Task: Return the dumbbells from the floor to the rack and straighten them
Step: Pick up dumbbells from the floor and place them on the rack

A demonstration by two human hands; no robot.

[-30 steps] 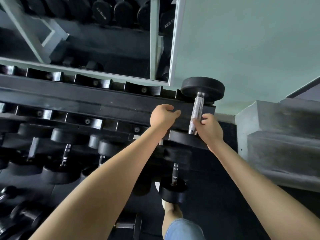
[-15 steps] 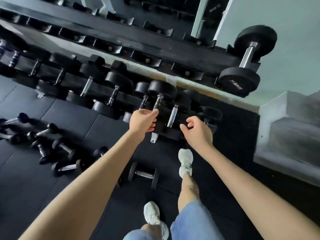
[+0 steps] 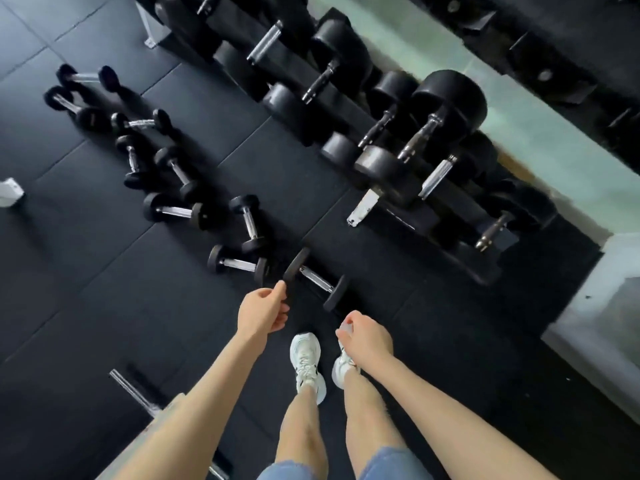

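Observation:
Several small black dumbbells with chrome handles lie scattered on the black floor mats. The nearest dumbbell (image 3: 315,279) lies just ahead of my feet. My left hand (image 3: 264,310) hangs loosely curled right beside its near head, holding nothing. My right hand (image 3: 364,338) is also loosely curled and empty, below that dumbbell's other head. Two more dumbbells (image 3: 238,264) (image 3: 250,223) lie just left of it. The dumbbell rack (image 3: 415,216) runs across the upper right, its lower tier loaded with large black dumbbells (image 3: 420,133).
My white shoes (image 3: 307,362) stand on the mat below my hands. More small dumbbells (image 3: 138,123) trail off toward the upper left. A chrome bar (image 3: 133,393) lies at the lower left. A pale step (image 3: 602,327) sits at the right edge. A white object (image 3: 10,192) rests far left.
My view swung down from the top rack tier to the floor. Both hands left the racked dumbbell and dropped toward the nearest floor dumbbell.

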